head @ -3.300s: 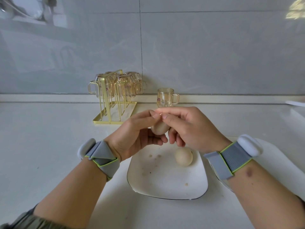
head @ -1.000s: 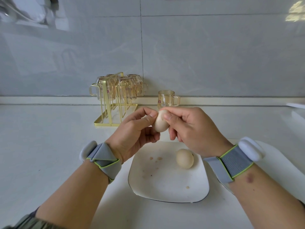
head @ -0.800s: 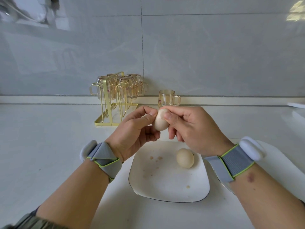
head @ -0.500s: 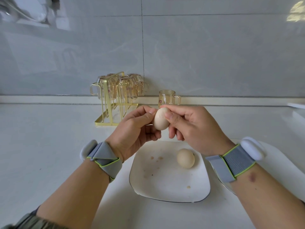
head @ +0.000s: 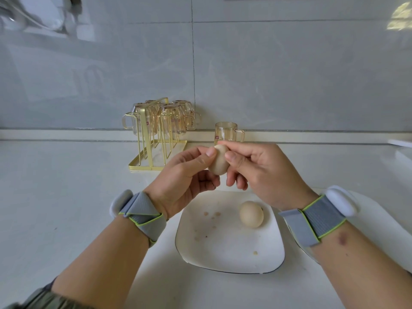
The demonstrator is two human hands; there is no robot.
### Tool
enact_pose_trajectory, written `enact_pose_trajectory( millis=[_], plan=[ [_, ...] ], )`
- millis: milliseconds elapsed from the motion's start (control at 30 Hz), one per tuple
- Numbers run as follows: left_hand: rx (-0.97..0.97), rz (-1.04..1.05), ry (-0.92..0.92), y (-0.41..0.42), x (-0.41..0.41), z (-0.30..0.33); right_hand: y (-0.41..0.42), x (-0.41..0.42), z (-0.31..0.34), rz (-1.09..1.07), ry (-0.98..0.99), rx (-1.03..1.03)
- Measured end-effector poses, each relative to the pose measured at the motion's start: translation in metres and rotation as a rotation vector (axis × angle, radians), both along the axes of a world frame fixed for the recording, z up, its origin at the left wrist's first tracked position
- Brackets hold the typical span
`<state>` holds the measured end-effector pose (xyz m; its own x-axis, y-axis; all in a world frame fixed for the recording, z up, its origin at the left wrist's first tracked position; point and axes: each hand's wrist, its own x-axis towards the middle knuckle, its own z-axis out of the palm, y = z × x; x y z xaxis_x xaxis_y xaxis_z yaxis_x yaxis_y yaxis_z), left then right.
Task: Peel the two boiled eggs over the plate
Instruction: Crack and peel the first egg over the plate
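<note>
A: What do the two hands hold?

B: One boiled egg (head: pixel 219 161), still in its tan shell, raised above the far edge of the white plate (head: pixel 225 248). The left hand (head: pixel 185 184) curls round it from nine o'clock, thumb tip pressed on the shell near the top. The right hand (head: pixel 260 175) pinches it from three o'clock with thumb and forefinger, the other fingers curled below.

A: And the second egg?

B: The second egg (head: pixel 251 214) lies on the plate at about one o'clock from the plate's middle, unpeeled, directly below the right hand. Small brown shell flecks (head: pixel 211 214) sit at eleven o'clock on the plate.

A: Anything else on the counter?

B: A gold wire rack (head: pixel 156 150) of upturned amber glass mugs stands at twelve o'clock by the wall, with one upright glass mug (head: pixel 226 132) just to its right. Both wrists wear grey straps; the left wrist strap (head: pixel 142 214) and the right wrist strap (head: pixel 316 219) each carry a white pod.
</note>
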<state>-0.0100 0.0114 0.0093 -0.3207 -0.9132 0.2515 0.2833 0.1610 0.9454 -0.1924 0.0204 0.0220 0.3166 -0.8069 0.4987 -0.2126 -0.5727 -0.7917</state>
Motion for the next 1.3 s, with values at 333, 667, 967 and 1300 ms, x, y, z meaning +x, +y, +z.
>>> enact_pose_trajectory(
  millis=[333,667,967,1300],
  plan=[
    [-0.019,-0.002,-0.015,-0.0008,0.0007,-0.0008,0.0008,0.0031,-0.0001,-0.073,0.009,-0.056],
    [0.062,-0.008,0.016,-0.0036,-0.0005,0.0000,0.0015,0.0010,-0.0005,-0.034,0.054,-0.036],
    [0.057,-0.006,-0.015,-0.0026,0.0005,0.0007,0.0010,0.0027,-0.0017,-0.040,0.008,-0.031],
    [0.082,-0.018,0.009,-0.0007,-0.0014,0.0010,0.0033,0.0022,0.0029,0.074,-0.056,0.064]
  ],
)
